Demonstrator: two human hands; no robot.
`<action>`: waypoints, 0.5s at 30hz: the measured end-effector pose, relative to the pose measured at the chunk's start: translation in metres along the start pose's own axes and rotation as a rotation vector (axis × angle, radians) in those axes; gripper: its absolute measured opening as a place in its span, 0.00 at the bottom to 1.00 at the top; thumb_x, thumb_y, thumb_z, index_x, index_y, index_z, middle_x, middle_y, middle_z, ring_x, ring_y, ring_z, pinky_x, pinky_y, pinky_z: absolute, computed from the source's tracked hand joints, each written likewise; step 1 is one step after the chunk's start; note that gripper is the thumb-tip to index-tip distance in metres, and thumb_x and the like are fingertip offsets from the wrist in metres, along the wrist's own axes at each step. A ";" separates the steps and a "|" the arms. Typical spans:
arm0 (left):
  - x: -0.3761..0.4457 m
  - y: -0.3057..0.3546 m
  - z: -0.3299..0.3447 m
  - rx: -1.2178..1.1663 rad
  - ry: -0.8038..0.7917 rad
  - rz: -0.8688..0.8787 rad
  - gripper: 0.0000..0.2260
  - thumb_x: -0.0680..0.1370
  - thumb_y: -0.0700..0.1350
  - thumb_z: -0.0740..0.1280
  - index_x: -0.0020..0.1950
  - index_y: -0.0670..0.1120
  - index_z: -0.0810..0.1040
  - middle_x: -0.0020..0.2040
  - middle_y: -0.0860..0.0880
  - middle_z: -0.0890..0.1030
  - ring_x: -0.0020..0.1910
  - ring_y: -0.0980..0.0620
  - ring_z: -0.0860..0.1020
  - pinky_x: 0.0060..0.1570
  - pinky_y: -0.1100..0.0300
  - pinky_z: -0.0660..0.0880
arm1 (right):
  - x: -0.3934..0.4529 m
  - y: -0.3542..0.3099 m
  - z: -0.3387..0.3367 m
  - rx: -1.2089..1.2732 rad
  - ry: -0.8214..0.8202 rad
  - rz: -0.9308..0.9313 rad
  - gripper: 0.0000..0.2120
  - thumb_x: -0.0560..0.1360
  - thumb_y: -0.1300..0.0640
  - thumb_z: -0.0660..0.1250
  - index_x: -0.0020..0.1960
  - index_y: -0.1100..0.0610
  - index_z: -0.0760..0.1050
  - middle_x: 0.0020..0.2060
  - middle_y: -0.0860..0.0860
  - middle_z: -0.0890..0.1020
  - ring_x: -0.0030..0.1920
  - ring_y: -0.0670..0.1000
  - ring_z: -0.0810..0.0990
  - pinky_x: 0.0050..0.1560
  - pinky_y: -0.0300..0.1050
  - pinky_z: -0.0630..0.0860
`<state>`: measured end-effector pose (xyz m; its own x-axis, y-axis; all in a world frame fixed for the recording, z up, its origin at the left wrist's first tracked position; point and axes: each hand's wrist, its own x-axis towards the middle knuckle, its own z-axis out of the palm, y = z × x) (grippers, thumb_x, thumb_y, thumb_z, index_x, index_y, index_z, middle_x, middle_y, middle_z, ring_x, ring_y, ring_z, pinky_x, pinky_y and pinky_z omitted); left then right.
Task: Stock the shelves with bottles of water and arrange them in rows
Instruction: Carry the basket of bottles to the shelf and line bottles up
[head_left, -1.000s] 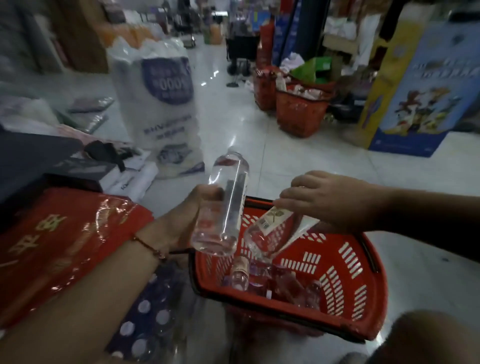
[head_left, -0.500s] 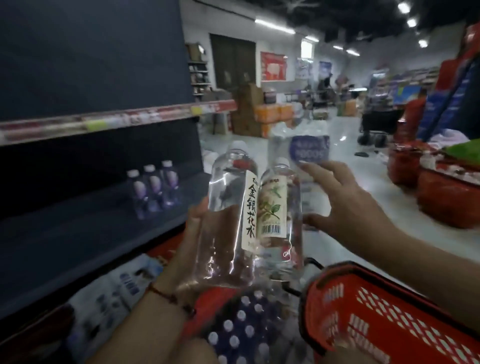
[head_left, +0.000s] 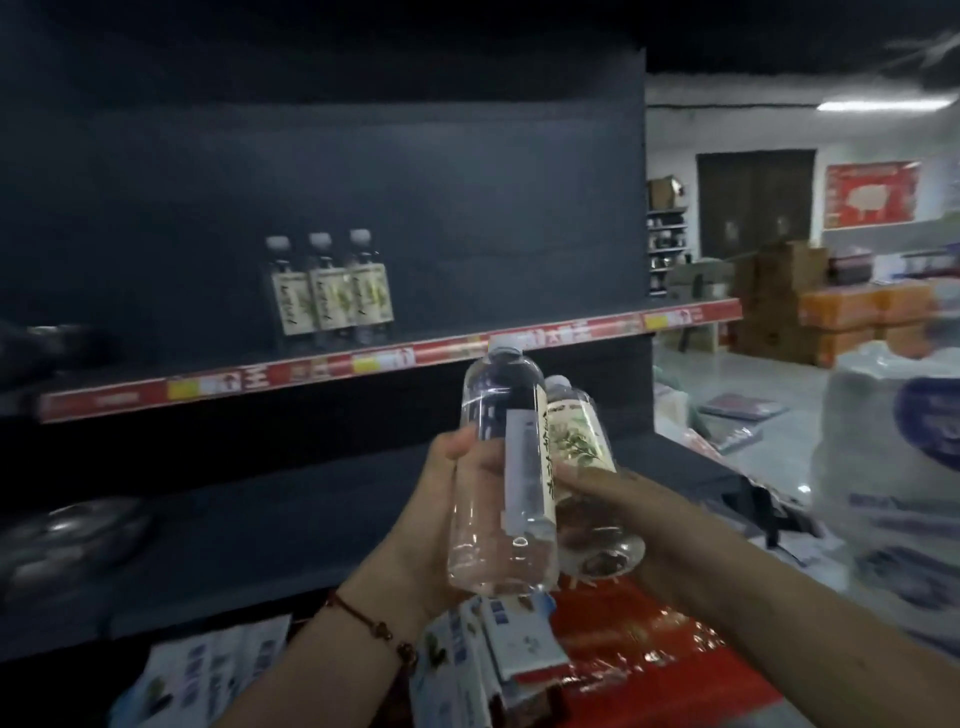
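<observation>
— Hands now? Left hand (head_left: 457, 499) wrapped round near clear water bottle (head_left: 501, 478); right hand (head_left: 613, 499) gripping labelled bottle (head_left: 576, 441) touching beside it, below red-edged shelf (head_left: 571, 332).

— Best placing? Probably upright, right of three shelved bottles (head_left: 330, 291), labels forward.

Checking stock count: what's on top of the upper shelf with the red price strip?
Three labelled bottles stand upright side by side on the upper shelf, near its back panel. A dark blurred shape sits at its far left. Whether more bottles stand behind those three cannot be seen.
</observation>
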<state>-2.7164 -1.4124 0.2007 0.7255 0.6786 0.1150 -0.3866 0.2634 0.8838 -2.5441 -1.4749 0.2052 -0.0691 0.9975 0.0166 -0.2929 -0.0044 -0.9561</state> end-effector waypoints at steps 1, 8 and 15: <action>-0.007 0.010 -0.001 -0.020 -0.027 0.005 0.35 0.77 0.62 0.61 0.72 0.36 0.71 0.66 0.34 0.75 0.63 0.37 0.74 0.69 0.40 0.66 | 0.003 -0.005 0.007 0.107 -0.023 0.041 0.11 0.74 0.55 0.71 0.47 0.63 0.83 0.39 0.61 0.85 0.35 0.56 0.84 0.34 0.45 0.80; -0.051 0.082 -0.056 0.221 0.443 0.136 0.29 0.71 0.59 0.67 0.65 0.41 0.77 0.59 0.35 0.82 0.55 0.36 0.82 0.60 0.40 0.76 | 0.038 -0.022 0.048 0.439 0.018 0.155 0.25 0.66 0.57 0.74 0.61 0.64 0.78 0.51 0.61 0.83 0.47 0.58 0.82 0.49 0.52 0.78; -0.046 0.163 -0.128 0.891 0.740 0.269 0.13 0.74 0.54 0.74 0.55 0.50 0.82 0.47 0.49 0.87 0.46 0.50 0.86 0.48 0.54 0.80 | 0.127 -0.048 0.091 0.527 -0.105 0.139 0.31 0.66 0.54 0.81 0.67 0.58 0.77 0.54 0.52 0.83 0.48 0.53 0.84 0.45 0.51 0.81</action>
<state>-2.8857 -1.3128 0.2818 0.0633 0.9473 0.3139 0.2682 -0.3191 0.9090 -2.6255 -1.3544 0.2801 -0.2282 0.9726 -0.0449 -0.7098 -0.1978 -0.6761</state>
